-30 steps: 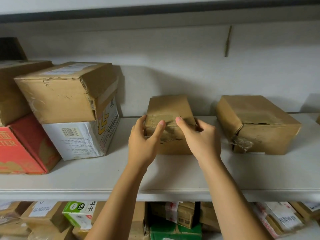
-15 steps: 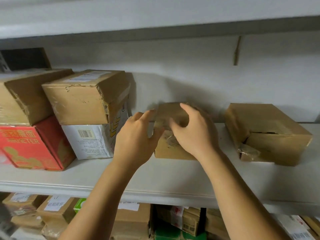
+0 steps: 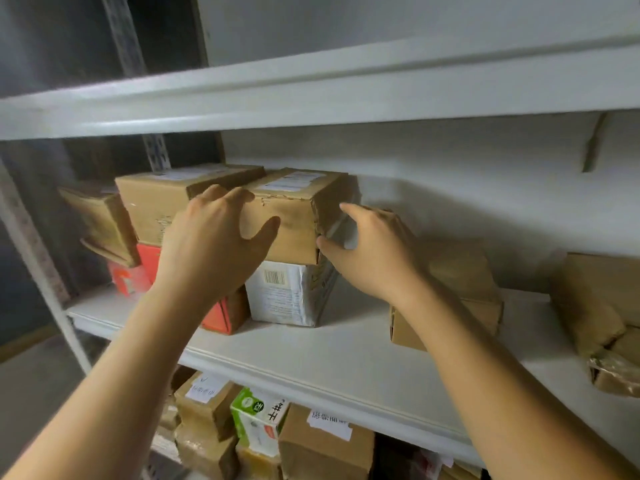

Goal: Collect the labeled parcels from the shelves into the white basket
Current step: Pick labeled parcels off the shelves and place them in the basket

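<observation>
A brown cardboard parcel point(image 3: 298, 209) with a white label on its top sits on a white printed box point(image 3: 280, 296) on the middle shelf. My left hand point(image 3: 214, 244) is spread against its front left corner, fingers at the top edge and thumb on the front face. My right hand point(image 3: 367, 251) reaches its right side with fingers loosely extended, the fingertips at the box's right edge. Neither hand has closed round the parcel. The white basket is out of view.
A small plain brown box point(image 3: 464, 271) stands behind my right wrist and a larger one point(image 3: 595, 299) at far right. At left are another labelled brown box point(image 3: 156, 199) and a red box point(image 3: 145, 271). Labelled parcels point(image 3: 322, 441) fill the shelf below. An upper shelf board point(image 3: 311, 95) hangs overhead.
Both hands have left the small plain brown box and moved left and up to the labelled parcel on the white box. My view has swung left.
</observation>
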